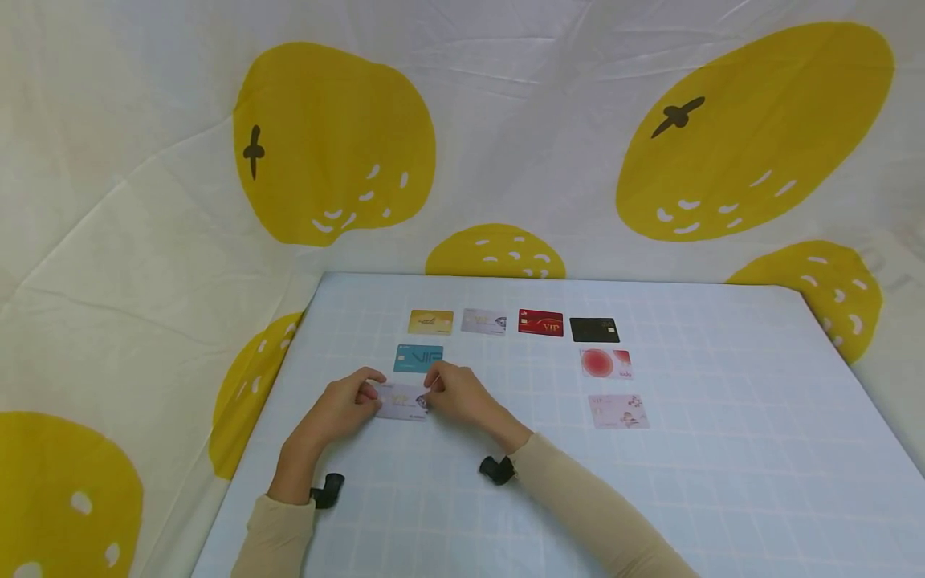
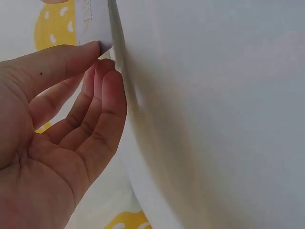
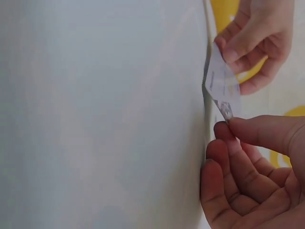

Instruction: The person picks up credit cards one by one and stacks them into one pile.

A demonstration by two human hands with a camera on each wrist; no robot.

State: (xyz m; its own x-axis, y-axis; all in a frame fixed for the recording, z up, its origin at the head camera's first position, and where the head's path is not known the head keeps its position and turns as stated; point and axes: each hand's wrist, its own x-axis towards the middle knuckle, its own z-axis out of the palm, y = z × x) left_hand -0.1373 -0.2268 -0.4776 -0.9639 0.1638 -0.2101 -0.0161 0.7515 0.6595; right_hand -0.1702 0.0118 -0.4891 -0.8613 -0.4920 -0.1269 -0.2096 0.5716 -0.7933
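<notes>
A pale lilac VIP card (image 1: 401, 402) is held between both hands, just in front of the blue VIP card (image 1: 419, 358). My left hand (image 1: 345, 405) pinches its left end; in the left wrist view the thumb presses on the lilac card's corner (image 2: 95, 24). My right hand (image 1: 461, 395) pinches the opposite end. Seen from the right wrist, the lilac card (image 3: 223, 86) stands tilted close to the tabletop, with the right thumb and a fingertip at its near corner. The right hand partly covers the blue card's lower right corner.
Along the back lie a gold card (image 1: 430, 322), another lilac card (image 1: 484, 321), a red VIP card (image 1: 540, 323) and a black card (image 1: 595, 330). Down the right side are a card with a red circle (image 1: 605, 364) and a pink floral card (image 1: 619, 411). A pale checked cloth covers the table (image 1: 723, 482).
</notes>
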